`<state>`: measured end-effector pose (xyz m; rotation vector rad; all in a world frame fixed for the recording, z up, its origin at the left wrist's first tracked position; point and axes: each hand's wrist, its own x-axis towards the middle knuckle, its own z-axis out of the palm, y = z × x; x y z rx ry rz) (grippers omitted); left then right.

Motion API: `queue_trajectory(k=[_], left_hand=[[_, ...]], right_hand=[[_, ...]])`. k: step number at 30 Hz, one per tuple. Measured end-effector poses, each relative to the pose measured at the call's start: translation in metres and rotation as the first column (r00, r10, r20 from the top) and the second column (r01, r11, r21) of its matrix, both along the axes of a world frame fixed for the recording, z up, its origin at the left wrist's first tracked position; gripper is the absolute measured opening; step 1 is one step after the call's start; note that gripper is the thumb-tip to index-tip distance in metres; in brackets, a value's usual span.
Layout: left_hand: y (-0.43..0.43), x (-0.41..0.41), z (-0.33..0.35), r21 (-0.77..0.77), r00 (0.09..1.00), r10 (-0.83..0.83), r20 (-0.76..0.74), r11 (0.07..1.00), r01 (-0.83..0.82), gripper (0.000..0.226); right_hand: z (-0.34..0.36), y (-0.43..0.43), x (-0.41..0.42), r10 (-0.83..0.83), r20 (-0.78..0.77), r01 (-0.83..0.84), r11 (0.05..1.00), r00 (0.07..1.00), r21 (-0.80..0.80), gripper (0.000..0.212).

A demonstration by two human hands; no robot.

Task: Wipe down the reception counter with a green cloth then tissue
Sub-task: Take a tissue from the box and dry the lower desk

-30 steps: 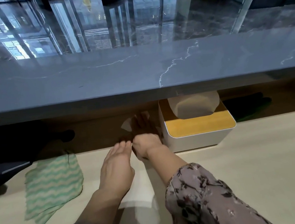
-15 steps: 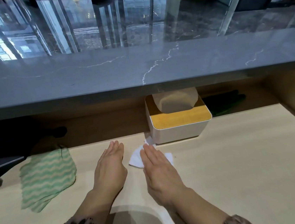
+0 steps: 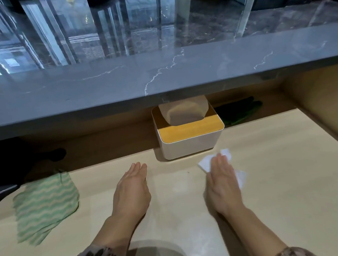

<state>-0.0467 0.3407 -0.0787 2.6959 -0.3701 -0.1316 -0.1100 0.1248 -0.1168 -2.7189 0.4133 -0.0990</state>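
Note:
My right hand lies flat, palm down, pressing a white tissue onto the pale wooden counter, just in front of the tissue box and to its right. The tissue sticks out past my fingertips and at the right of my palm. My left hand rests flat on the counter with fingers together and holds nothing. A green cloth with a wavy white pattern lies crumpled at the left, apart from both hands.
A white tissue box with a wooden lid stands at the back under the grey marble ledge. Dark green gloves lie behind it to the right. A dark object sits at the far left. A wooden side wall closes the right.
My right hand has slid the tissue to the right across the counter, from beside my left hand to the box's right corner. The left hand has stayed put.

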Motion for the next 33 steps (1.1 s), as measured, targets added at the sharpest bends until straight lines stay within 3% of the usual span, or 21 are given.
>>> queue_trajectory(k=[4,8,11,14,16,19,23,33], left_hand=[[-0.009,-0.001,0.009,-0.004,0.998,0.028,0.052,1.0,-0.028,0.049],[-0.026,0.004,0.036,-0.032,0.967,0.06,0.246,0.998,-0.054,0.031],[-0.044,0.011,0.056,-0.037,0.95,-0.039,0.31,0.998,0.053,0.032],[-0.065,0.021,0.069,-0.024,0.937,-0.155,0.314,0.985,0.171,0.049],[-0.079,0.029,0.074,0.009,0.937,-0.195,0.289,0.98,0.201,0.059],[-0.093,0.041,0.077,0.094,0.959,-0.184,0.215,0.981,0.167,0.066],[-0.101,0.048,0.079,0.204,0.963,-0.182,0.198,0.969,0.141,0.056],[-0.025,0.033,0.094,0.162,0.997,0.012,0.08,0.986,-0.025,0.053]], right_hand=[[-0.009,0.067,0.002,0.224,0.117,-0.222,0.975,0.967,-0.03,0.051],[0.001,0.047,-0.004,0.41,0.087,-0.397,0.908,0.908,-0.135,0.065],[-0.001,-0.008,-0.007,0.353,0.05,-0.342,0.927,0.934,-0.155,0.063],[0.003,-0.065,-0.01,0.217,-0.011,-0.217,0.969,0.976,-0.122,0.064],[0.009,-0.097,-0.014,0.162,0.031,-0.156,0.977,0.986,-0.147,0.072],[0.011,-0.119,-0.017,0.176,-0.022,-0.177,0.979,0.984,-0.099,0.085],[0.008,-0.116,-0.015,0.166,-0.05,-0.17,0.98,0.985,-0.106,0.085],[0.007,-0.11,-0.015,0.154,-0.067,-0.16,0.983,0.986,-0.087,0.07]])
